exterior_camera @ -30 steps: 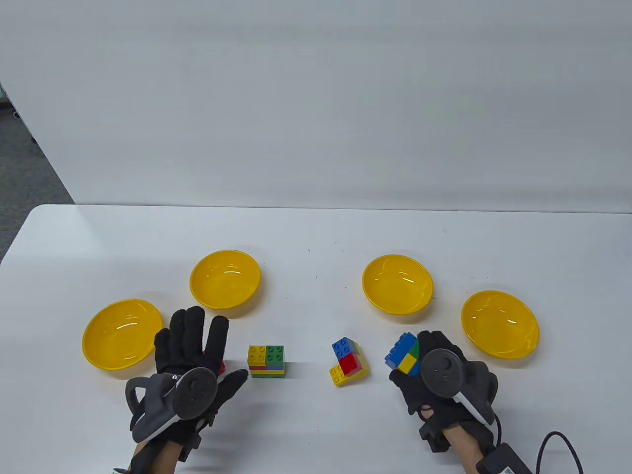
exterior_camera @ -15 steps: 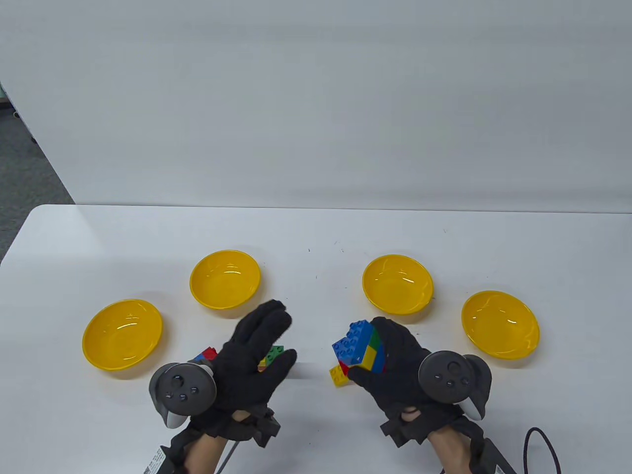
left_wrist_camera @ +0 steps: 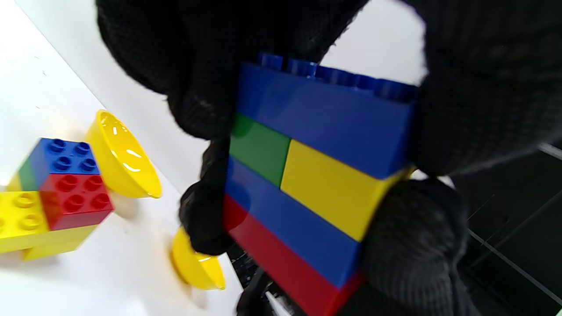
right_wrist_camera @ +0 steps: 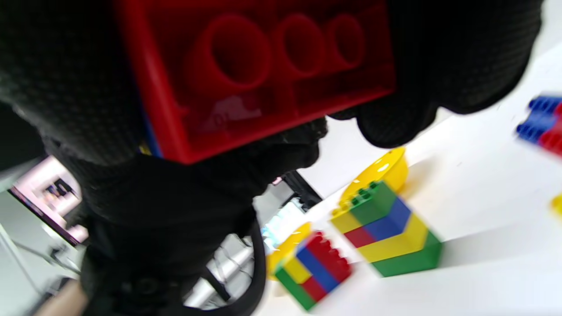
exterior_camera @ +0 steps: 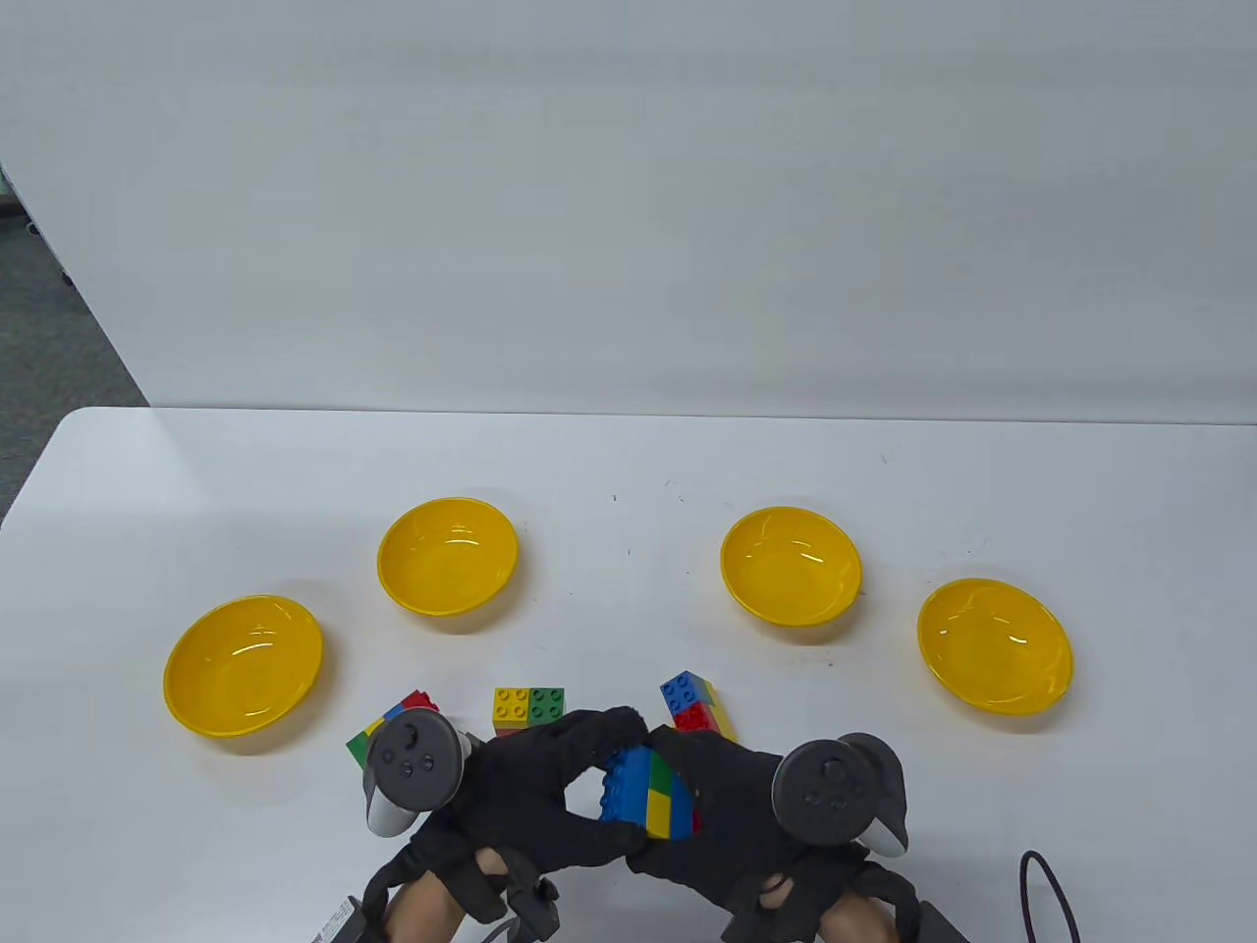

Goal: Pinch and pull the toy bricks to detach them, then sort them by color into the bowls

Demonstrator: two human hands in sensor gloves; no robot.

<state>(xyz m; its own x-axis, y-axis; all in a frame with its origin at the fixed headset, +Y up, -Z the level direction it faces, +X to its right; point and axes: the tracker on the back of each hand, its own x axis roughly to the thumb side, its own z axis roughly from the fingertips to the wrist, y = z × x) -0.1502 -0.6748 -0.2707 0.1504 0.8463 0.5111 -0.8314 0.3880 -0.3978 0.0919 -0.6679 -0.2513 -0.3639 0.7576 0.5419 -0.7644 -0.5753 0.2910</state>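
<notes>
Gleaming yellow bowls [exterior_camera: 448,556], all brickless

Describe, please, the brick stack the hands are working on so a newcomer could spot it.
At the table's near edge, below the four yellow bowls, both gloved hands meet. Between them is the held stack: blue on top, green and yellow, blue, red underneath. Unlike the other stacks, it is off the table.

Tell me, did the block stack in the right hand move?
Yes. The multicoloured toy brick stack moved leftward, away from the rightmost yellow bowl, toward the table's near edge.
</notes>
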